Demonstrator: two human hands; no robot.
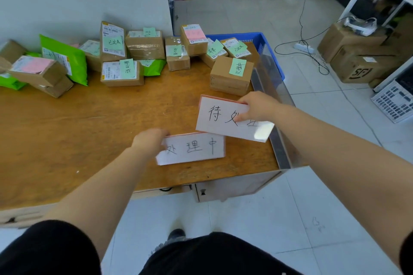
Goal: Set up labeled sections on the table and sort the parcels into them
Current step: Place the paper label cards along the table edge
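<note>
Two white label cards with handwritten characters are at the right end of the wooden table (67, 131). My right hand (257, 106) pinches the upper card (220, 118), which overlaps the top right corner of the lower card (196, 147). My left hand (149, 140) grips the lower card by its left edge, and that card lies flat on the table. Several cardboard parcels (230, 76) and green mailer bags (67, 58) with green and pink sticky notes are heaped along the table's far side.
A blue plastic crate (268, 51) sits behind the table's right end. On the tiled floor to the right are cardboard boxes (357, 67), a power strip with cables (304, 48) and a white rack. A wall backs the table on the left.
</note>
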